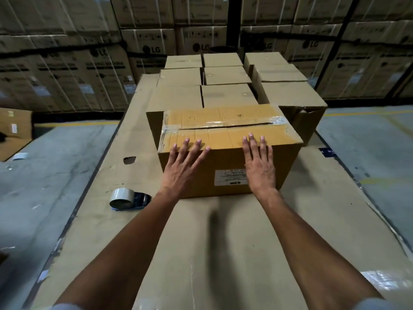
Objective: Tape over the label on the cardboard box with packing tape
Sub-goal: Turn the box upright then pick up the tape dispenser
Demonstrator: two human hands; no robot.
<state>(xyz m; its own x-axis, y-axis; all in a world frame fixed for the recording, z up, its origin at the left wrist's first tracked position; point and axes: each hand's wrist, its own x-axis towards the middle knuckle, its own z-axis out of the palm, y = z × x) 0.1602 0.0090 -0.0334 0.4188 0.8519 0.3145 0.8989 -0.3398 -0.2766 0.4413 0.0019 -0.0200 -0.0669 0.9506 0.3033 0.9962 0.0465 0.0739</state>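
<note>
A brown cardboard box [225, 135] sits on the cardboard-covered work surface, its top seam covered in clear tape. A white label [230, 177] is stuck upside down on the near side face. My left hand [184, 166] lies flat with fingers spread over the near top edge at the left. My right hand [259, 163] rests flat the same way at the right, its palm covering the label's right end. Neither hand holds anything. A tape dispenser with a roll of packing tape [127, 199] lies on the surface left of the box, apart from both hands.
Several smaller sealed boxes [225, 74] stand in rows right behind the task box. Tall stacks of large cartons [67, 63] line the back wall. An open box [13, 130] and another tape roll [21, 155] lie on the concrete floor at the left.
</note>
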